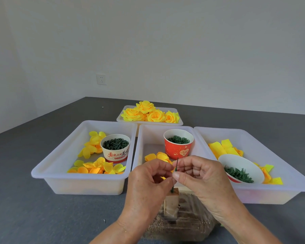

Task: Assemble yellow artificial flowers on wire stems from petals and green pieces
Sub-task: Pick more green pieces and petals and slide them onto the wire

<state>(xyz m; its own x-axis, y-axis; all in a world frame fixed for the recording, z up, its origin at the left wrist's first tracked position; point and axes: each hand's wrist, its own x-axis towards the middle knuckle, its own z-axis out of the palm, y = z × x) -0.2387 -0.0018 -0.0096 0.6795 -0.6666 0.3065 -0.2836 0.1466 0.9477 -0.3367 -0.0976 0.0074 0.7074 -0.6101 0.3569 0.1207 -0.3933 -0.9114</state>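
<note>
I see both hands, left hand [148,175] and right hand [197,173], pinching the thin, light green stem [176,163]; I'd grip low, twelve o'clock of the block [172,199].

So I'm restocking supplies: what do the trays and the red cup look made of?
The trays look like translucent white plastic: smooth, slightly glossy, with contents showing faintly through the walls. The red cup looks like printed paper, matte with a white inside and rolled rim, though I can't be certain.
</note>
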